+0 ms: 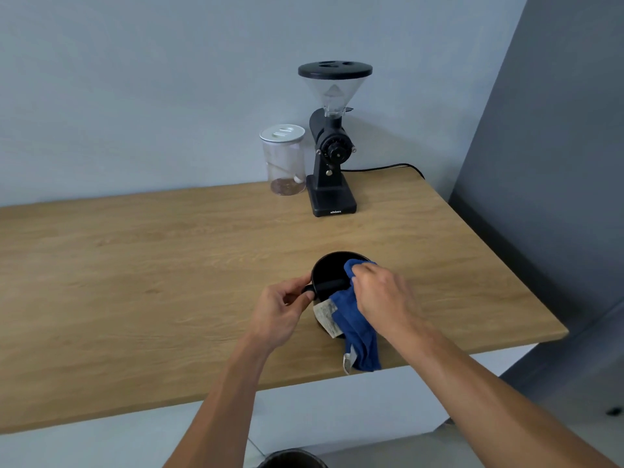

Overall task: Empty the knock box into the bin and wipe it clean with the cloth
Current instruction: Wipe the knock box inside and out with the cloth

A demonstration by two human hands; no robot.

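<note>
Wooden table [169, 265]: cloth [354, 319] in knock box [329, 270]

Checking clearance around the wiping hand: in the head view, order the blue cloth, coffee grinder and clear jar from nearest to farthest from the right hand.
From the right hand:
1. Blue cloth, in its grip, draped over the knock box.
2. Coffee grinder, at the back.
3. Clear jar, left of the grinder.
</note>
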